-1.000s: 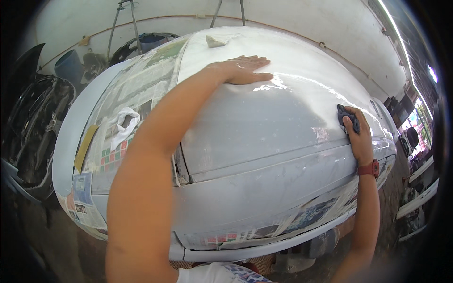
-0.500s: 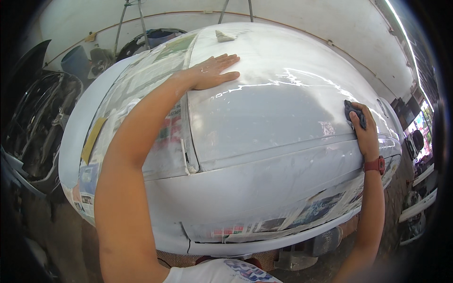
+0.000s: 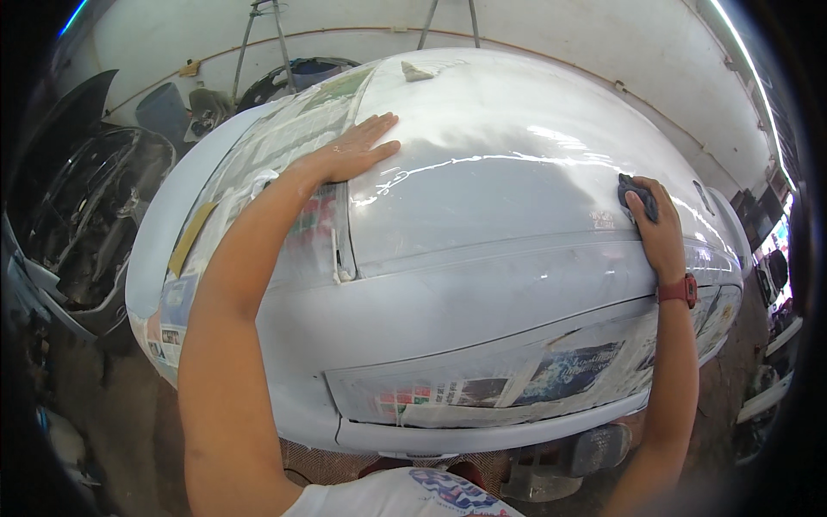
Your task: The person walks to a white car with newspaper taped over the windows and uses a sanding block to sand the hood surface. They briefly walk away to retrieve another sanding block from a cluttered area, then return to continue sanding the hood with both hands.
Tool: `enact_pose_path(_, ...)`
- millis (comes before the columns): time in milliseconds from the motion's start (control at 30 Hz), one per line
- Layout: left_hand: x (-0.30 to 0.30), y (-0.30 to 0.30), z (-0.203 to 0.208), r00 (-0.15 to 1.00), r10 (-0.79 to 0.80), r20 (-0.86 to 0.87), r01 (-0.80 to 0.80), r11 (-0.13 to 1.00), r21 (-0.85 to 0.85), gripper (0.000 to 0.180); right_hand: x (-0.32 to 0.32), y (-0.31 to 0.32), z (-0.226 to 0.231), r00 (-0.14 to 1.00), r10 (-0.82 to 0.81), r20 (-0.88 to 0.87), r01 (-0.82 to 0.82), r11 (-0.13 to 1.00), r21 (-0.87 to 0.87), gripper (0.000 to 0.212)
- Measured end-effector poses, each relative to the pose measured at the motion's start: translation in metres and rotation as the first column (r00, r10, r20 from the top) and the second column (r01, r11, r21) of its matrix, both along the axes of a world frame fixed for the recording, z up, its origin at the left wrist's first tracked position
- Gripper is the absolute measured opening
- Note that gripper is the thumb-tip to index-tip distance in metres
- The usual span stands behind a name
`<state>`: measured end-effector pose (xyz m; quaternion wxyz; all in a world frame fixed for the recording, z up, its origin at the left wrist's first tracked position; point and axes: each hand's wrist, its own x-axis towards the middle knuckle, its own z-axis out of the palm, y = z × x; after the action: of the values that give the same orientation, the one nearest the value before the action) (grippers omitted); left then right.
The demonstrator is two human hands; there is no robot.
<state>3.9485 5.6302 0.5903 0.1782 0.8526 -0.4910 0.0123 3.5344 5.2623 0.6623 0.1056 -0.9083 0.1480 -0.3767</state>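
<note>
Glossy, smoothly rounded car bodywork [image 3: 474, 194], whitish to pale grey, bulges under a plain wall [image 3: 551, 30]. Fingers extended, the left hand [image 3: 357, 153] lies flat beside wrinkled newspaper [image 3: 293, 133]; the right hand [image 3: 662, 233] clasps a crumpled dark cloth [image 3: 633, 198] against the bodywork's right side.

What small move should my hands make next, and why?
Perhaps slide the right hand leftward with its dark cloth: the cloth sits toward the right of the car roof, and a glossy grey patch lies between it and your empty left hand.
</note>
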Motion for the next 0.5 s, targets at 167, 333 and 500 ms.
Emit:
enact_pose_path(167,-0.028,0.000,-0.001,0.995,0.088,-0.053,-0.090,0.995,-0.032,0.084,-0.007,-0.012,-0.002,1.000,0.020,0.014,-0.020,1.000,-0.012,0.042)
enact_pose_path(333,-0.067,0.010,-0.003,0.977,0.207,-0.043,-0.208,0.978,-0.021,0.088,0.001,-0.035,-0.016,0.986,0.114,0.125,-0.084,0.972,-0.219,0.048)
enact_pose_path(500,-0.150,0.029,-0.006,0.956,0.271,-0.116,-0.275,0.961,-0.018,0.084,-0.001,-0.049,-0.015,0.992,0.121,0.046,-0.117,0.989,-0.094,0.048)
